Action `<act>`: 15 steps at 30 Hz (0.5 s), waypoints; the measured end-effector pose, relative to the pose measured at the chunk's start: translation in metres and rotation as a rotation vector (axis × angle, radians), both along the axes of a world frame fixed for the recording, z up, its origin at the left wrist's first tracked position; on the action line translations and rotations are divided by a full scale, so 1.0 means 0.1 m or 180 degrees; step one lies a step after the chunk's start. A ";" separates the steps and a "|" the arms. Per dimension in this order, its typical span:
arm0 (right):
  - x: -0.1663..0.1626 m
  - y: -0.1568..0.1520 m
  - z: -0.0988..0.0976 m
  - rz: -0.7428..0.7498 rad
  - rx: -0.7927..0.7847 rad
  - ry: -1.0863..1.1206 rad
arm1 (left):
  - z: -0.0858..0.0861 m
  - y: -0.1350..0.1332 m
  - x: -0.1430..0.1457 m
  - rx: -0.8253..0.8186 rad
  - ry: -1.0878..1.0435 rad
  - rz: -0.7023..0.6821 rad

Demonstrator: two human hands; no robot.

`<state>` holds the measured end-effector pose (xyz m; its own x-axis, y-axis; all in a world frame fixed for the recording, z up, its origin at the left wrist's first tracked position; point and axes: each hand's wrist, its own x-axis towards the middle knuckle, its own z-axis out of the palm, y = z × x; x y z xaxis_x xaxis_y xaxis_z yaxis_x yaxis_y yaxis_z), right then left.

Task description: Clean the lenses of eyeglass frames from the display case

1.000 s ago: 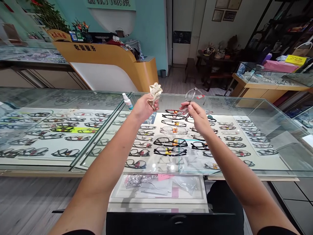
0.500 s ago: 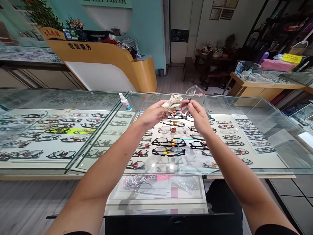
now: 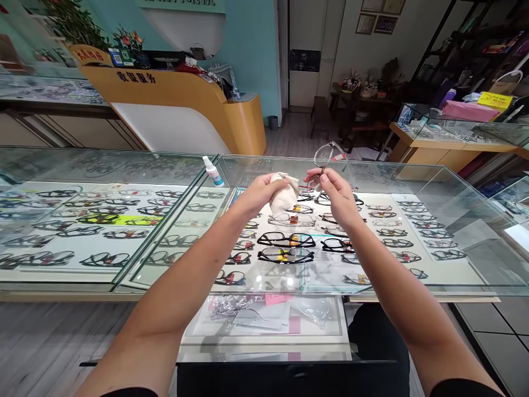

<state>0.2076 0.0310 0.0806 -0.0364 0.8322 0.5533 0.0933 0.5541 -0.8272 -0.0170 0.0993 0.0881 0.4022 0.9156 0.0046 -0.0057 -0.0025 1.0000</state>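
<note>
My right hand (image 3: 336, 194) pinches a pair of clear-framed glasses (image 3: 323, 160) with a small red tag, held upright above the glass display counter (image 3: 417, 182). My left hand (image 3: 260, 194) is closed on a crumpled cream cleaning cloth (image 3: 283, 194), which hangs down just left of the glasses. The two hands are close together over the middle of the counter. Below them, under the glass, lie rows of black and clear spectacle frames (image 3: 285, 247).
A small white spray bottle (image 3: 212, 171) stands on the counter left of my hands. A drawer (image 3: 264, 322) with plastic bags and paper sits open below the counter's near edge. An orange reception desk (image 3: 182, 105) stands behind, and another display case (image 3: 463, 135) at the right.
My left hand brought the cloth from up and left over to the glasses, and the cloth now droops below the hand. The right hand stayed nearly still.
</note>
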 end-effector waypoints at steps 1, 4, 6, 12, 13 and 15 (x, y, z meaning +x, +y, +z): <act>0.00 -0.01 0.01 0.0074 0.0002 -0.0058 | 0.01 -0.01 -0.01 0.0004 0.0070 -0.0047; -0.01 -0.05 0.03 0.0273 -0.0013 -0.0278 | 0.03 -0.04 -0.02 0.0098 0.0287 -0.0206; -0.02 -0.07 0.03 0.0356 -0.0023 -0.0406 | 0.03 -0.05 -0.03 0.0174 0.0372 -0.0283; -0.09 -0.06 -0.02 0.0362 -0.0069 -0.0464 | 0.00 -0.04 -0.05 0.0372 0.0413 -0.0315; -0.09 -0.05 -0.03 0.0315 -0.0097 -0.0439 | 0.00 -0.03 -0.06 0.0364 0.0411 -0.0272; -0.09 -0.02 -0.05 0.0240 -0.0147 -0.0368 | 0.01 -0.02 -0.07 0.0240 0.0329 -0.0144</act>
